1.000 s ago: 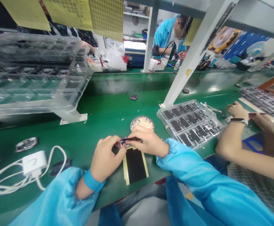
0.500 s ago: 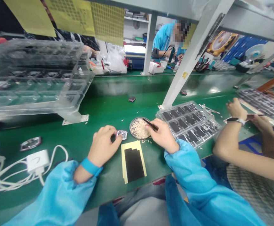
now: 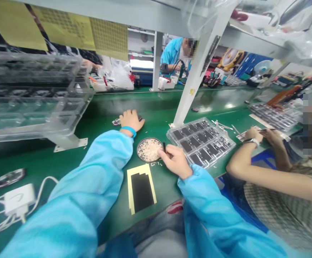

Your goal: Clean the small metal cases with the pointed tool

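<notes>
My left hand (image 3: 131,121) reaches to the back of the green bench, its fingers apart. A small dark housing (image 3: 140,117) shows between its thumb and fingers; whether they touch it I cannot tell. Just left of that hand lies a small silvery housing (image 3: 116,122) with a purplish rim, partly hidden by the fingers. My right hand (image 3: 174,159) is closed around black tweezers (image 3: 164,146), held nearly upright at the right rim of a round dish (image 3: 148,149) of small pale and dark pieces. In front of the dish lies a yellow sheet (image 3: 130,179) carrying a black sheet (image 3: 143,193).
A clear compartment tray (image 3: 201,141) with dark flat parts stands right of the dish, beside a slanted white post (image 3: 189,86). Stacked clear trays (image 3: 32,107), a white charger (image 3: 19,200) and another housing (image 3: 11,178) are at left. A co-worker's arms (image 3: 252,161) work at right.
My left hand has moved from beside the dish to the back of the bench, and the silvery housing now lies there. The tweezers have tilted more upright. The view has turned slightly right.
</notes>
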